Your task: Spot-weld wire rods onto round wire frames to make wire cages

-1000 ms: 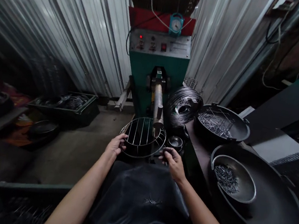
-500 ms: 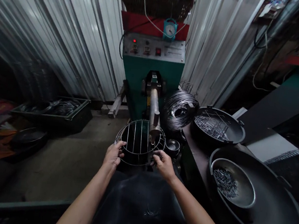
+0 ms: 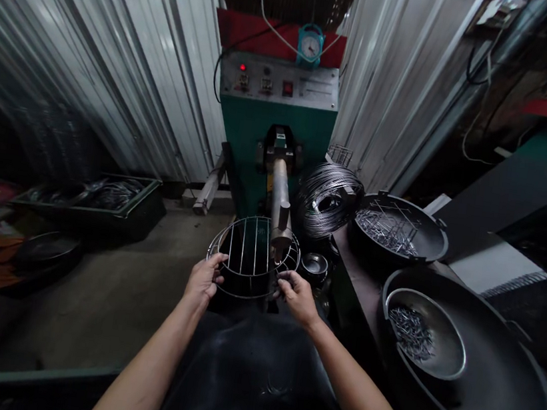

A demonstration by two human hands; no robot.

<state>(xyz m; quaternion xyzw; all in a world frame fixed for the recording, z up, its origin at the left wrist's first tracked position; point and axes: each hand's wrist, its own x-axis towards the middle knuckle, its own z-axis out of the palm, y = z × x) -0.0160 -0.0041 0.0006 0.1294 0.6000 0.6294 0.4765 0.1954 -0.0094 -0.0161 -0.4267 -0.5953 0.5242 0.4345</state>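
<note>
A round wire rack point(image 3: 240, 272), two rings joined by short wires with straight bars across the top, sits under the machine's welding arm point(image 3: 280, 189). My left hand point(image 3: 204, 278) is closed on the near left side of its rim. At the near right side, my right hand point(image 3: 296, 295) pinches at the rim, just below the arm's pointed tip point(image 3: 278, 254). Whether a small wire piece is also between the right fingertips cannot be seen. Behind stands the green machine point(image 3: 244, 124) with a lit red lamp on its panel.
Beside the arm at right is a coil of wire point(image 3: 327, 202). A black pan point(image 3: 436, 253) and a metal bowl point(image 3: 458, 354) hold short wire pieces; the bowl sits in a large pan point(image 3: 496, 389). At left lies a green bin point(image 3: 138, 217) of metal parts.
The whole view has shifted slightly. My hands keep their places on the rack, and the rack stays under the arm's tip with little visible turn.
</note>
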